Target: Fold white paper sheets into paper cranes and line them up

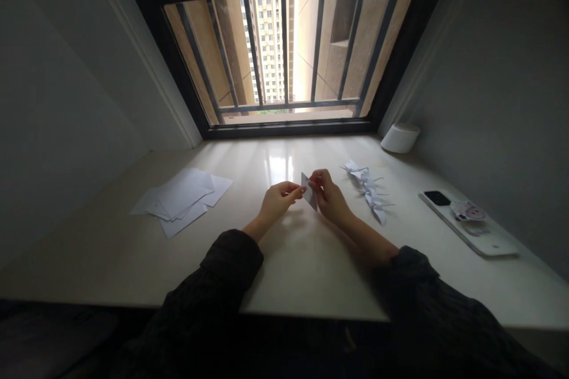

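Observation:
A small folded piece of paper, pale and pointed at its ends, is held up between my two hands over the middle of the white ledge. My left hand pinches its left side between thumb and fingers. On the other side my right hand grips its upper right part with the fingertips. Just right of my right hand lies a row of several folded paper cranes. Farther off to the left is a loose pile of white paper sheets.
The white ledge ends at a front edge near my forearms. A white phone with a cartoon grip lies at the right. A white cylindrical object stands in the back right corner. A barred window is behind, with walls on both sides.

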The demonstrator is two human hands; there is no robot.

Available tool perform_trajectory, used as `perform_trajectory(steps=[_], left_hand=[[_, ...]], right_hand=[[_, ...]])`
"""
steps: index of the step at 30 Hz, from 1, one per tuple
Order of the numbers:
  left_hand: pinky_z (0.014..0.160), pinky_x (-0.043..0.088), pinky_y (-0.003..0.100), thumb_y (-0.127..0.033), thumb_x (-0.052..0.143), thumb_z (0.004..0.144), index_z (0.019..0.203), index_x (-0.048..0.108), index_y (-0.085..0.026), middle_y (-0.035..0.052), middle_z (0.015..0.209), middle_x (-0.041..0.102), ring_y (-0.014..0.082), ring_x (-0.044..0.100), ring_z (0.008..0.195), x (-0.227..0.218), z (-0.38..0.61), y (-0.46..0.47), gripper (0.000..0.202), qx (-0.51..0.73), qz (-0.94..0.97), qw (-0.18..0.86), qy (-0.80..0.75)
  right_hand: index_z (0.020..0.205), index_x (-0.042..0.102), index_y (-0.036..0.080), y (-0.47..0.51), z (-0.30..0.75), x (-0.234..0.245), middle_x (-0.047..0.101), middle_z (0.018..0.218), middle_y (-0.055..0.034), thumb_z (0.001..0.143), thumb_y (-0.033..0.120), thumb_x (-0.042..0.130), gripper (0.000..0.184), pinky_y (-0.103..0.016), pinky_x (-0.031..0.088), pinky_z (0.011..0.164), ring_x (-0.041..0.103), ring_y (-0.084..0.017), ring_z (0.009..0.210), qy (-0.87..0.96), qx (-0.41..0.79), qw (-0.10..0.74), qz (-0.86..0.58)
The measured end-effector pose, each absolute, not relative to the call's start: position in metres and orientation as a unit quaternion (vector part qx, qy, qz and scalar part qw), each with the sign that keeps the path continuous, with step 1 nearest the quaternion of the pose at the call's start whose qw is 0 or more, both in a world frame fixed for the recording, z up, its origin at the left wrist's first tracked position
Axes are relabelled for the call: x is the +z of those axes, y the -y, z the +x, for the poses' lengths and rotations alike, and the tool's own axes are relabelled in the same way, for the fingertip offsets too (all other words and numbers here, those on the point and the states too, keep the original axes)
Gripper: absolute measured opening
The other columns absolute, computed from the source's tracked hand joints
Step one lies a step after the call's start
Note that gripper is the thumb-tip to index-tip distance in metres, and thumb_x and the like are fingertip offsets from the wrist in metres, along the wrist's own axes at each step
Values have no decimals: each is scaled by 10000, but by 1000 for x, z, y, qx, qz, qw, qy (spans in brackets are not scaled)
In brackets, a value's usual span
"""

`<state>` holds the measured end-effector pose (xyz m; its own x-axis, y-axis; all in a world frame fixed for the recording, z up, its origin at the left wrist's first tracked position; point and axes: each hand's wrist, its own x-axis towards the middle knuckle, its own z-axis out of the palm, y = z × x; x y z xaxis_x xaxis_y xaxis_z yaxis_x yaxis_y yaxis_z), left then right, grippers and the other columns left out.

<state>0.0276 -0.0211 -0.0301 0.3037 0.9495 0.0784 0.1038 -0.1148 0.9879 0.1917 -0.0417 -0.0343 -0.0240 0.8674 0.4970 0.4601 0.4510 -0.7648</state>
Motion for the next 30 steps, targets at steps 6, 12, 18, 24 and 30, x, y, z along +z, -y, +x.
perform_trajectory(steps=[6, 12, 18, 24, 30], left_hand=[[591, 487, 260, -449, 708, 690, 766, 685, -147, 74, 724, 703, 192, 678, 722, -29, 29, 22, 312, 436, 590, 522, -434], [654, 507, 293, -428, 737, 661, 783, 672, -141, 65, 740, 703, 193, 680, 735, -30, 30, 20, 319, 508, 524, 525, -438], [694, 513, 303, -412, 730, 684, 983, 618, -172, 68, 818, 709, 205, 683, 802, -28, 29, 25, 399, 516, 569, 485, -419], [817, 518, 329, -304, 781, 645, 1330, 439, -282, 45, 924, 710, 208, 686, 860, -16, 25, 33, 765, 514, 631, 440, -380], [858, 519, 344, -331, 687, 746, 1001, 702, -231, 58, 1077, 695, 217, 675, 926, -21, 25, 28, 275, 502, 668, 420, -354]], right_hand=[[988, 442, 249, 39, 190, -37, 619, 828, -28, 881, 401, 475, 188, -325, 462, 689, 603, -189, 741, 673, 231, 523, -469], [908, 500, 244, 30, 186, -46, 624, 721, 22, 743, 481, 659, 329, -333, 511, 713, 622, -164, 698, 587, 368, 582, -427], [815, 650, 216, 31, 186, -39, 655, 664, 3, 660, 454, 738, 298, -325, 528, 672, 618, -157, 645, 527, 417, 607, -424], [825, 728, 232, 34, 189, -31, 717, 798, -23, 707, 436, 699, 237, -354, 534, 722, 637, -180, 735, 544, 408, 596, -427], [845, 733, 243, 34, 190, -29, 725, 846, -23, 743, 453, 666, 243, -346, 530, 752, 653, -198, 818, 571, 413, 579, -410]])
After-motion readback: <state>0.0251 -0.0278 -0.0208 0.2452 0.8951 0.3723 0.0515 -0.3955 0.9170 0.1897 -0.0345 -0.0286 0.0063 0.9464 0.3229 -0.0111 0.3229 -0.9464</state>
